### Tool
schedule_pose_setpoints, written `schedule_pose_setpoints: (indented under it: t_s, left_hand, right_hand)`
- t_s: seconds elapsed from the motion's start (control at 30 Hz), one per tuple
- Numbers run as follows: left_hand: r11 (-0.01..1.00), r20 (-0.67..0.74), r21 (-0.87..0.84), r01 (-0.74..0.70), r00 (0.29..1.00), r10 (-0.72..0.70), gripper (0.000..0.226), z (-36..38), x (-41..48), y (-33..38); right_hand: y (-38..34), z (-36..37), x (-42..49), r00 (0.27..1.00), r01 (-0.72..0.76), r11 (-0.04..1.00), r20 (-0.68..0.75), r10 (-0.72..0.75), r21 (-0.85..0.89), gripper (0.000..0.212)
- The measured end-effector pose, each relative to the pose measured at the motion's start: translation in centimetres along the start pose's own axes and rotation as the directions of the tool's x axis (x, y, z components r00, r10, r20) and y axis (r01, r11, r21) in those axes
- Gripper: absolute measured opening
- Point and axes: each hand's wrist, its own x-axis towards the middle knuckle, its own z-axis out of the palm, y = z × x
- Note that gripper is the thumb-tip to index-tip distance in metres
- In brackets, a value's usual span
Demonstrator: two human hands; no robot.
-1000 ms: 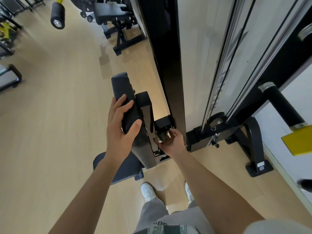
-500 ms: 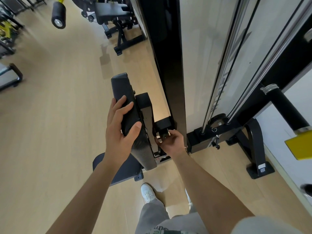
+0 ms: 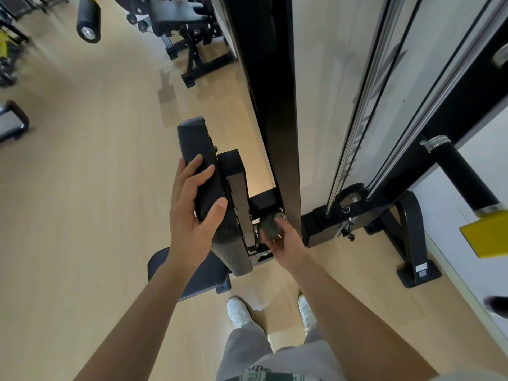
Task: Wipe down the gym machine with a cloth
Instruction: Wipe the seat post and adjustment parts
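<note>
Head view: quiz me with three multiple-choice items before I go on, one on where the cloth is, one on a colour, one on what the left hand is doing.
1. Where is the cloth?
A. Spread flat on the floor.
B. Low behind the back pad, beside the black upright.
C. Hung over the chrome rods.

2. What colour are the shoes?
A. White.
B. Red.
C. Black.

3. What is the left hand doing?
A. Hanging free.
B. Lying flat on the floor.
C. Gripping the back pad.

Answers: 1 B, the right hand holds it bunched there; 2 A, both shoes at the bottom of the view are white; 3 C, the fingers and thumb wrap the pad's edge.
</note>
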Motion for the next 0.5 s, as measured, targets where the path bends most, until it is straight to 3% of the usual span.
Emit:
schedule_pose_setpoints:
  t_s: [0.07,0.13,0.2,0.27,0.33,0.4,0.5]
  left_hand:
    - [1.0,0.002,-0.001,0.002,1.0,-0.002,0.053,0.0,0.0,0.0]
    - [1.0,0.002,-0.004,0.002,1.0,-0.002,0.054,0.0,0.0,0.1]
    - [1.0,-0.001,-0.006,0.002,1.0,-0.002,0.053,0.1,0.0,0.1]
    - [1.0,-0.004,-0.008,0.003,1.0,-0.003,0.053,0.1,0.0,0.1]
    - [1.0,-0.005,-0.009,0.004,1.0,-0.004,0.053,0.1,0.0,0.1]
    - [1.0,-0.005,-0.008,0.006,1.0,-0.006,0.053,0.1,-0.1,0.1]
    - [1.0,-0.004,-0.006,0.008,1.0,-0.008,0.054,0.0,-0.1,0.1]
  right_hand:
    - [0.2,0.4,-0.4,0.993,0.12,0.976,0.007,-0.121,-0.184,0.028]
    - [0.7,0.5,-0.8,0.945,0.317,0.813,0.097,-0.311,-0.488,0.032]
    - [1.3,0.2,-0.7,0.818,0.516,0.399,0.296,-0.494,-0.759,0.042]
    - [1.9,0.1,-0.8,0.708,0.577,0.012,0.492,-0.507,-0.817,0.055]
    - [2.2,0.0,-1.0,0.643,0.528,-0.355,0.636,-0.427,-0.772,0.07]
    - [2.5,0.0,-1.3,0.663,0.387,-0.618,0.672,-0.33,-0.684,0.083]
    - [2.3,0.9,-1.4,0.747,0.229,-0.755,0.609,-0.268,-0.614,0.092]
